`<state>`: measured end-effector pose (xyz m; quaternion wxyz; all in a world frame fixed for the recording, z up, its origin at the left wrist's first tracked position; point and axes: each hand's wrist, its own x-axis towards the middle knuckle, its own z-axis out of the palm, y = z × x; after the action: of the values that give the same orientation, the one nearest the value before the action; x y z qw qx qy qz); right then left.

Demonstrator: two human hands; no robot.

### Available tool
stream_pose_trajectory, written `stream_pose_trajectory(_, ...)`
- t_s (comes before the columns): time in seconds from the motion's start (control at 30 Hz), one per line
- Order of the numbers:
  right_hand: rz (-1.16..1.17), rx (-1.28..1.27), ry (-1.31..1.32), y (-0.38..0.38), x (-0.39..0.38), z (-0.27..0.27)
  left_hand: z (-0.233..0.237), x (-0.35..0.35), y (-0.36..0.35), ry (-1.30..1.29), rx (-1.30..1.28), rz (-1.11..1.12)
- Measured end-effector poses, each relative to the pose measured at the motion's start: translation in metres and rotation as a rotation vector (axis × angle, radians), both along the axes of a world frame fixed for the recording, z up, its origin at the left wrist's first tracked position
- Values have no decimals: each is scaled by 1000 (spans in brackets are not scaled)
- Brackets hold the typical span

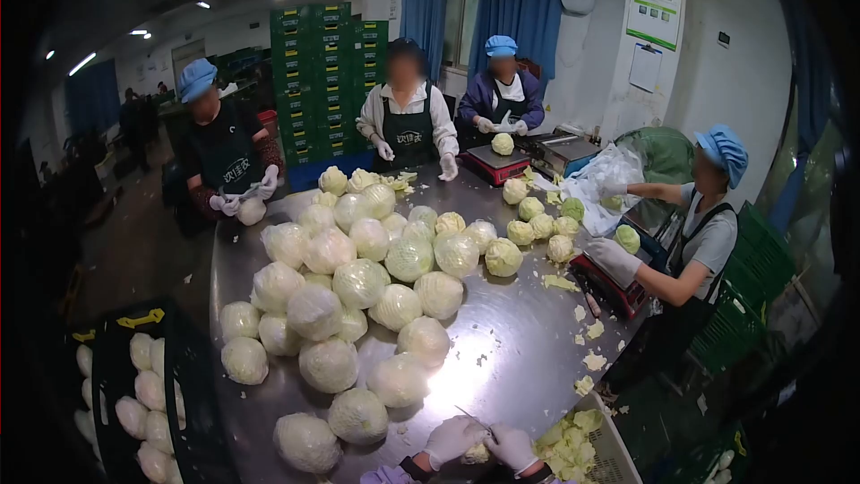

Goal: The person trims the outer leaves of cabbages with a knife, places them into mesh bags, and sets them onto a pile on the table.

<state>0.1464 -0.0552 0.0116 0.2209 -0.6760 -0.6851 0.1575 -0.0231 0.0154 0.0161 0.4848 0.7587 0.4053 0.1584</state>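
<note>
At the near edge of the steel table (488,323), my left hand (451,442) and my right hand (511,446), both in white gloves, are close together. Between and below them shows part of a pale cabbage (477,454); my left hand's fingers curl against it. A thin blade, which looks like a knife (468,414), sticks out up and left from my right hand, its handle hidden in the fingers. Left of my hands lies a big pile of cabbages (361,282) in clear wrap, the nearest a wrapped cabbage (357,416).
A crate of trimmed leaves (573,448) stands at my right. Unwrapped cabbages (542,226) and leaf scraps (594,361) lie on the table's right half. Across stand several co-workers, with a scale (495,166) and another scale (618,287). A crate of wrapped cabbages (148,323) sits lower left.
</note>
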Motion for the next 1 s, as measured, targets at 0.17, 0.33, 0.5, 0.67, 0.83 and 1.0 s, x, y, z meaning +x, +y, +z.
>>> stream_pose_trajectory(0.17, 104, -162, -127, 14, 1, 7, -23, -8, -4, -247, -30, 73)
stream_pose_trajectory(0.33, -111, -177, 215, 29, 0, -20, -25, -18, 7, -71, 77, 26)
stream_pose_trajectory(0.5, -296, -457, 1517, 35, -3, -25, -58, -32, 14, -522, -332, 56)
stream_pose_trajectory(0.67, -9, -695, 1598, 34, 4, 16, -47, -58, 5, -532, -568, 67)
stream_pose_trajectory(0.83, 238, -887, 1661, 35, -1, 50, -19, -60, 3, -238, -288, 227)
stream_pose_trajectory(1.0, 75, -676, 1419, 58, 16, -12, -42, -52, 46, -236, 0, 189)
